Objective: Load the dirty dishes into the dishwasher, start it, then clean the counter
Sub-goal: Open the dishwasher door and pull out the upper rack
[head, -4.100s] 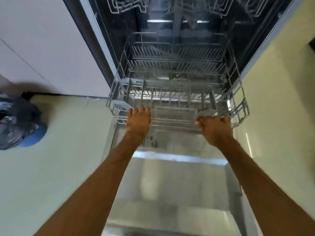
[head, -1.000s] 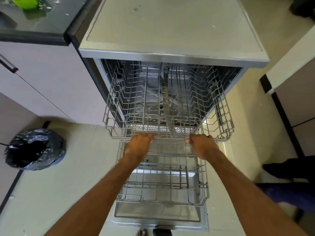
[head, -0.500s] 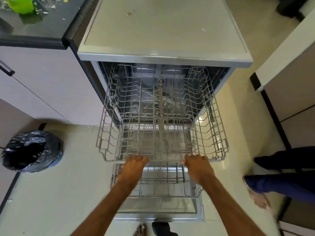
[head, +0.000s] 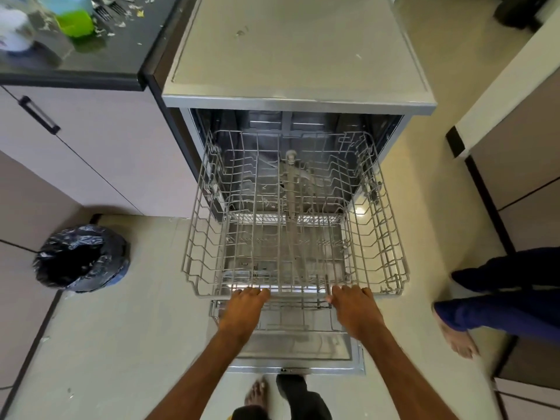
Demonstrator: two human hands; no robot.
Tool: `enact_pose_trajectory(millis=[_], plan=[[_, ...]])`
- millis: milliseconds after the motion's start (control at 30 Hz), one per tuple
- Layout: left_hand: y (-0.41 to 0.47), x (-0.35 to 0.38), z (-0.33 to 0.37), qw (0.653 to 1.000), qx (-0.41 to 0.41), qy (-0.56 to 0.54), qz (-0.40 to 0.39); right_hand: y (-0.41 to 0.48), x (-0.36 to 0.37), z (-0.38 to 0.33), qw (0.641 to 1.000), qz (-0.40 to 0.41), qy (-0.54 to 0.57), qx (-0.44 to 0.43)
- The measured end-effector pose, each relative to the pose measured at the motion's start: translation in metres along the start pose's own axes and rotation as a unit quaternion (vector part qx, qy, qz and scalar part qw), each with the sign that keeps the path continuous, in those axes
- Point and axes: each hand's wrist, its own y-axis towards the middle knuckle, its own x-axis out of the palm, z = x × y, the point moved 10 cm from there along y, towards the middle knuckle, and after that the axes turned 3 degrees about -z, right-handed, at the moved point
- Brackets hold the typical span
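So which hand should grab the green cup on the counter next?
Probably the left hand: the green cup sits on the dark counter, off to the left. The right hand would have to reach across the upper rack, whose front rim both hands grip.

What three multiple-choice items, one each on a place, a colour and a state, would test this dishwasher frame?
1. Where is the bin with the black liner?
A. On the floor, left of the dishwasher
B. On top of the dishwasher
C. Inside the dishwasher

2. What colour is the container on the dark counter?
A. Red
B. Green
C. Black

3. How is the upper rack?
A. Pushed fully in
B. Full of plates
C. Drawn out and empty

Answers: 1 A, it stands on the floor tiles; 2 B, it is bright green at top left; 3 C, the left hand and right hand grip its front rail and no dishes sit in it.
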Motion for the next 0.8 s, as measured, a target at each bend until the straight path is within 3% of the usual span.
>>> enact_pose_trajectory(millis=[267,500,800], plan=[[-0.011,0.003,0.003,0.998,0.015,-0.042,0.034,-0.013,0.003,-0.003,1.0,0.008,-0.005,-0.012],[-0.029,0.031,-0.016,0.999,0.029,-0.01,0.031,-0.028,0.03,-0.022,1.0,-0.008,-0.017,-0.013],[-0.026,0.039,-0.011,0.998,0.007,-0.059,0.001,-0.031,0.032,-0.024,1.0,-0.006,0.002,-0.015]])
